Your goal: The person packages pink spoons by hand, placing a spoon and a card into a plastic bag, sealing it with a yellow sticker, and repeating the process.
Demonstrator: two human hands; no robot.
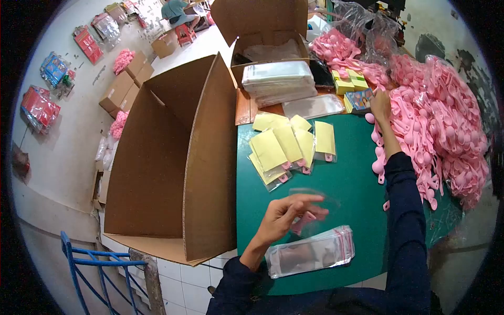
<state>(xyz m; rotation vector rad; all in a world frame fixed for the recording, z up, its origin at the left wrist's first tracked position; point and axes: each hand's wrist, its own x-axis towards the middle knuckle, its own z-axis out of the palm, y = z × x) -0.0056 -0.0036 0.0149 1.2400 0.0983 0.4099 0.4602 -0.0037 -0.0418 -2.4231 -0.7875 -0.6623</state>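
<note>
Over the front of the green table, my left hand [286, 215] is closed on a clear plastic bag [315, 202], partly blurred, with a pink spoon [303, 223] showing below the fingers. Beneath it lies a stack of clear plastic bags [312, 252] with a reddish strip at the right end. At the far right, my right hand [381, 105] is at the right edge of a stack of small printed cards [359, 100]. Its fingertips look pinched together, but what is between them cannot be made out. Pink spoons [409, 123] are heaped beside that wrist.
Several bagged yellow cards [270, 149] with pink ends lie on the green table [346, 173]. A large open carton [210, 157] stands left of it. Behind are stacked plastic bags [278, 79] and another open box [262, 23]. A seated person [176, 11] is far back.
</note>
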